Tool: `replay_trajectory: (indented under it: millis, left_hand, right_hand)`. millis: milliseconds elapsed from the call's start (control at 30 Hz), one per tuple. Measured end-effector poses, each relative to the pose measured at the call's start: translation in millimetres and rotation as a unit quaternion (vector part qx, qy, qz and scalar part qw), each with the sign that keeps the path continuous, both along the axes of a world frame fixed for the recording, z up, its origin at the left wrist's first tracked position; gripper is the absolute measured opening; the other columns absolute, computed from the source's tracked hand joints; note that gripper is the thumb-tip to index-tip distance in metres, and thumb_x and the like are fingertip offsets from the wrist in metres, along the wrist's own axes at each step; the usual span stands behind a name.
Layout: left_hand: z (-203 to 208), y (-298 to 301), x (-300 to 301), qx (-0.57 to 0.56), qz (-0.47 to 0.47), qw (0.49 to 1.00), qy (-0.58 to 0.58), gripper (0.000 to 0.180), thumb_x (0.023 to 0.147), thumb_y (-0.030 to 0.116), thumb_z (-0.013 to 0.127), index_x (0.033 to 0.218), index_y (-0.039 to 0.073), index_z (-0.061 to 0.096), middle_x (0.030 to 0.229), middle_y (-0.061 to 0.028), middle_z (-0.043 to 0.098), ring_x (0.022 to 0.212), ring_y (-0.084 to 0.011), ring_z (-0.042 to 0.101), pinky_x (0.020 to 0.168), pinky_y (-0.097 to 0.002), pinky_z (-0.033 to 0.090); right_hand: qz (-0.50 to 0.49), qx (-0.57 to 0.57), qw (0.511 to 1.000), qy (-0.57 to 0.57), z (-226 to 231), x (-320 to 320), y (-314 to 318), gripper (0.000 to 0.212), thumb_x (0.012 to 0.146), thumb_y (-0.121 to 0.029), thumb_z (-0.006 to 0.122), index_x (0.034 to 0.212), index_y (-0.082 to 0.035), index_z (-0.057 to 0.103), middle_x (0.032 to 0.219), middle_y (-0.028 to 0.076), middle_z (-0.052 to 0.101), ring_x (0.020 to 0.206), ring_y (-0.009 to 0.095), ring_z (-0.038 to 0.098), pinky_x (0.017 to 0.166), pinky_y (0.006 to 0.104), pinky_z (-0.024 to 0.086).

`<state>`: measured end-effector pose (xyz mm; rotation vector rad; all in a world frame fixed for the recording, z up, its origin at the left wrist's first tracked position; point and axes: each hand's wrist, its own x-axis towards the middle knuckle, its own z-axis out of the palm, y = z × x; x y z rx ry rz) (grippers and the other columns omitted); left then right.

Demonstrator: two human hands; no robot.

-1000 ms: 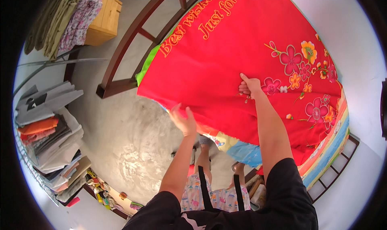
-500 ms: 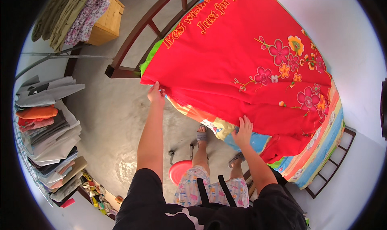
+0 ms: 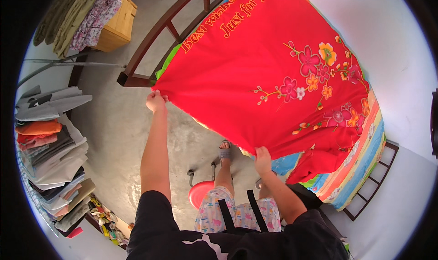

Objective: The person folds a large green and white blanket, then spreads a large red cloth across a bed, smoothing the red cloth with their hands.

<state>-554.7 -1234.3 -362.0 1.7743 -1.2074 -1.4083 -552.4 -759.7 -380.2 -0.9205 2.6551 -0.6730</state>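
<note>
A person standing beside a bed [image 3: 365, 187] holds a bright red bedsheet [image 3: 269, 77] by its near edge, the cloth stretched flat and smooth across the mattress toward 12 o'clock. The left hand [image 3: 156, 101], at about 9 o'clock from the sheet's centre, is closed in a fist around the sheet's corner; the right hand [image 3: 263, 159], near 6 o'clock, pinches the hem with fingers curled over the fabric. The sheet is thin woven cloth printed with pink, orange and yellow blossoms toward 3 o'clock and a line of golden script near the far edge. Beneath it, a striped underlayer [image 3: 365, 155] in orange, blue and green shows at 4 o'clock. The dark wooden bed frame [image 3: 155, 41] has slatted rails at 11 o'clock. Folded clothes [image 3: 50, 141] lie stacked at 9 o'clock, and a round red plastic stool [image 3: 200, 194] stands on the mottled grey concrete floor [image 3: 114, 137] between the person's legs.
</note>
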Motion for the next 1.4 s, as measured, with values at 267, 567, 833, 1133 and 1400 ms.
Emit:
replay_trajectory:
  millis: [267,567,833,1133,1400]
  left_hand:
    - [-37,45,22,-0.237,-0.135,0.960,-0.069,0.031,0.083,0.010,0.059,0.107,-0.004,0.047,0.100,-0.0157,0.055,0.076,-0.0220,0.059,0.067,-0.0334,0.050]
    - [12,350,37,-0.226,-0.625,0.747,-0.028,0.011,0.077,0.010,0.062,0.086,0.004,0.062,0.088,-0.0111,0.063,0.084,-0.0278,0.059,0.077,-0.0377,0.048]
    - [21,531,-48,-0.274,-0.781,0.561,0.027,0.053,0.071,0.006,0.065,0.121,0.002,0.049,0.126,-0.0193,0.049,0.118,-0.0344,0.045,0.099,-0.0399,0.038]
    - [4,579,-124,-0.320,-0.756,0.448,-0.355,0.095,0.058,0.023,0.082,0.136,0.004,0.029,0.139,-0.0157,0.035,0.120,-0.0308,0.041,0.093,-0.0391,0.044]
    - [-19,601,-140,-0.338,-0.737,0.361,-0.461,0.097,0.055,0.018,0.083,0.132,-0.005,0.028,0.135,-0.0225,0.036,0.118,-0.0322,0.042,0.094,-0.0338,0.043]
  right_hand:
    - [-0.087,-0.017,0.988,-0.127,10,26,-36,0.035,0.071,-0.004,0.060,0.105,-0.001,0.054,0.095,0.018,0.053,0.092,0.037,0.051,0.082,0.0425,0.044]
    - [-0.667,-0.006,0.732,0.138,6,24,133,0.047,0.076,-0.017,0.067,0.111,0.005,0.047,0.110,0.022,0.051,0.103,0.037,0.047,0.090,0.0440,0.038]
    - [-0.819,-0.056,0.557,-0.122,-17,-15,287,0.056,0.068,-0.023,0.076,0.109,0.008,0.053,0.103,0.022,0.059,0.096,0.032,0.055,0.084,0.0391,0.043]
    - [-0.613,-0.507,0.523,-0.307,29,-56,531,0.033,0.086,-0.013,0.058,0.116,0.000,0.055,0.103,0.009,0.062,0.091,0.018,0.060,0.081,0.0316,0.049]
    - [-0.841,0.164,0.482,0.183,79,-140,673,0.055,0.081,-0.031,0.064,0.122,0.000,0.045,0.123,0.021,0.047,0.114,0.034,0.047,0.088,0.0425,0.044]
